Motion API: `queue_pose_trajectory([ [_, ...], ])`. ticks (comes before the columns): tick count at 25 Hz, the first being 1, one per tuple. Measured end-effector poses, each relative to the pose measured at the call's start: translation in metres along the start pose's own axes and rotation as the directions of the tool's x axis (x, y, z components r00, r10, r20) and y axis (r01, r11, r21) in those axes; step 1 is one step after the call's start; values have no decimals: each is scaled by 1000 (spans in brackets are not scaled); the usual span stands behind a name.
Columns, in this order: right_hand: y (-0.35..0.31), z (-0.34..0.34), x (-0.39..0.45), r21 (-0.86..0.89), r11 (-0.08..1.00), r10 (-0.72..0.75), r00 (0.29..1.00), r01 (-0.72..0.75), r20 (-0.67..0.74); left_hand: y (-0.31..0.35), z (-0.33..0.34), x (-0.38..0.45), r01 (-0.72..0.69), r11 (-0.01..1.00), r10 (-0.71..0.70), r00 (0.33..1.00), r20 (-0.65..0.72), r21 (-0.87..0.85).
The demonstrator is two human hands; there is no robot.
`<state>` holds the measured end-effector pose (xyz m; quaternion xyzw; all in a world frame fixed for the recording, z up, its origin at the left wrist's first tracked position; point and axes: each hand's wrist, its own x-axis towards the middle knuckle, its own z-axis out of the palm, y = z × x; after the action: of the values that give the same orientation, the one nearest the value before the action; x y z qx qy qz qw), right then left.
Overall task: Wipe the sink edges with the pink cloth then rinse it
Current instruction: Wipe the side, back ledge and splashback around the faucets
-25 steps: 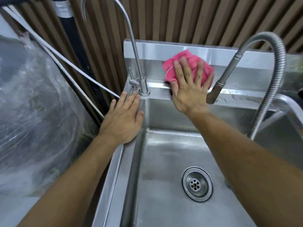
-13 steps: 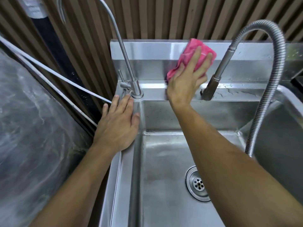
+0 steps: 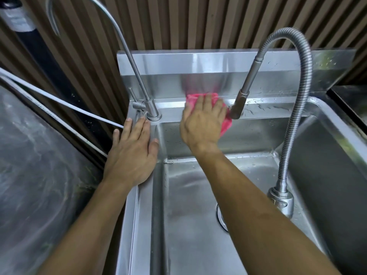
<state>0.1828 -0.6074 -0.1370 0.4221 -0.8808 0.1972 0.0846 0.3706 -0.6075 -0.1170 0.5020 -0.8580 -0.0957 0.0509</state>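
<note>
Right hand [image 3: 202,124] is pressing the cloth [image 3: 226,124] flat on the sink's [image 3: 278,113] back ledge, fingers straight and close together, palm down; it is not pinching, only bearing on the fabric. The cloth is showing pink past the fingertips and at the hand's right side, where a corner is hanging over the ledge toward the basin. It is lying between the thin tap [image 3: 153,114] and the spray head [image 3: 238,106] of the hose faucet, just beside the spray head, possibly touching it; hard to tell. Left hand [image 3: 133,151] is resting open on the left rim, fingers straight and slightly spread, fingertips near the thin tap's base, seemingly bracing. Judged stage: wiping of the back edge is under way; the other rims and the rinse look undone. Risks from here: with only flat pressure and no pinch, the cloth may be sliding out from under the palm on wet steel and dropping into the basin. A sweep to the right would be running knuckles or cloth into the spray head, snagging the fabric or knocking the hose. The strip behind each tap base is likely being missed. Droplets on the right ledge may be getting smeared rather than lifted if the cloth is already soaked.
</note>
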Motion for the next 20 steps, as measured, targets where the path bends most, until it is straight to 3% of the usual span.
queue_pose_trajectory([
  [2,9,1,-1,-10,966,-257,966,257,42,0,0,0,-4,1000,4,1000,6,12],
  [4,37,-7,9,4,929,-369,927,370,61,1,1,1,-8,1000,8,1000,7,17],
  [8,25,3,3,14,994,-105,993,106,-57,1,1,-3,-12,999,13,1000,-9,49],
  [12,44,-1,0,59,935,-348,936,350,-53,3,1,-1,-15,999,15,1000,-2,44],
  [16,36,4,3,54,992,-112,990,117,-87,1,0,2,-14,998,13,1000,17,67],
  [17,32,6,3,42,993,-105,992,109,-75,1,1,2,-18,996,17,1000,11,84],
  [20,48,3,7,29,963,-266,963,268,-49,2,4,1,-24,994,26,1000,-12,110],
])
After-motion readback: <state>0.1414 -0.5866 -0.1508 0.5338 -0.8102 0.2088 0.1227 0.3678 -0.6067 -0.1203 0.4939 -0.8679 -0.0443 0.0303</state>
